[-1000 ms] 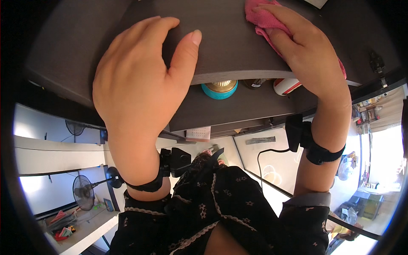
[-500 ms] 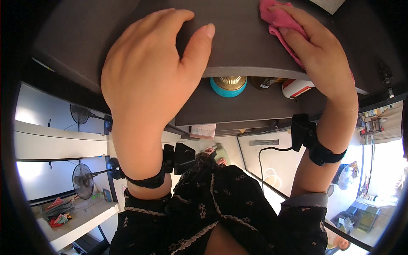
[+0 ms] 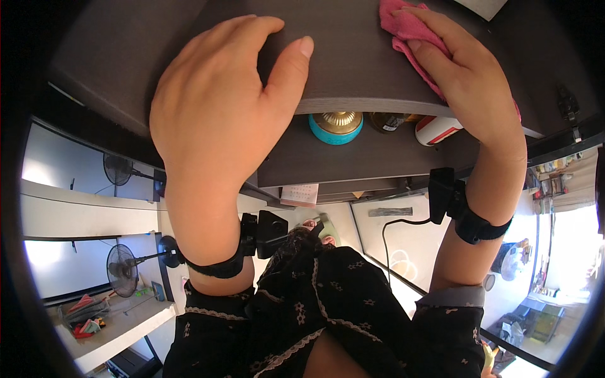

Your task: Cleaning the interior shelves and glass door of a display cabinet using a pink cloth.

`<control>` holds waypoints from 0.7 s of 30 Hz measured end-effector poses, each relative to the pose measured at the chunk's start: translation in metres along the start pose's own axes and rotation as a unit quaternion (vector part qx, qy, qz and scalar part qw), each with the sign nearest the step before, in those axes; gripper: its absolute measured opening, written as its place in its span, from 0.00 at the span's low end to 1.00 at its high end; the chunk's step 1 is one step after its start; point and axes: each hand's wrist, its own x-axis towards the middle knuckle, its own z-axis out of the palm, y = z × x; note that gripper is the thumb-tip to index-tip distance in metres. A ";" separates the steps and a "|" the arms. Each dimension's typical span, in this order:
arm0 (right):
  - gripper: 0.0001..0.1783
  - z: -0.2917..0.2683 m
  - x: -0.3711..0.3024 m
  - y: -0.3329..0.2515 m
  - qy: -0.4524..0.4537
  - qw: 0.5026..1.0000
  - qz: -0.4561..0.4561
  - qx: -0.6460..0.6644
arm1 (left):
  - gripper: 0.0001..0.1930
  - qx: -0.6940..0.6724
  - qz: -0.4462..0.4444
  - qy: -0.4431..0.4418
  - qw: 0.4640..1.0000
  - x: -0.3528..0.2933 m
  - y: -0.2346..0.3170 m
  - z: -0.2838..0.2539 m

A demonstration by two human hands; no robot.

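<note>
A dark wood-grain shelf (image 3: 343, 57) spans the top of the view. On its left part my left hand (image 3: 224, 94) lies with the thumb held apart from the fingers, holding nothing; the tips of some fingers are hidden. My right hand (image 3: 469, 82) presses a pink cloth (image 3: 413, 28) on the right part of the same shelf, its fingers partly hidden by the folds. Under the front edge, on a lower shelf (image 3: 353, 160), stand a turquoise and gold round container (image 3: 336, 131), a dark bottle (image 3: 386, 121) and a white and red container (image 3: 435, 130).
A pale flat object (image 3: 484, 6) sits at the shelf's upper right. Black hinges (image 3: 569, 107) show on the cabinet's right side. A black fan (image 3: 123, 269) stands left, above a pale ledge with a basket (image 3: 88, 318). Each wrist wears a strapped black device (image 3: 268, 233), the right one cabled.
My right hand and the pink cloth have shifted slightly to the left along the shelf. My left hand stays almost in place.
</note>
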 end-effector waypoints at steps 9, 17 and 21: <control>0.16 0.001 0.001 0.003 0.019 0.999 -0.028 -0.023 | 0.21 -0.002 -0.004 -0.001 1.000 0.001 0.000 -0.001; 0.16 -0.002 0.001 -0.004 -0.002 1.000 0.006 -0.011 | 0.21 -0.001 -0.010 0.002 1.000 0.000 0.001 0.000; 0.16 -0.002 0.000 -0.003 -0.004 1.000 0.013 -0.021 | 0.21 -0.006 -0.011 -0.002 1.000 0.000 0.002 -0.002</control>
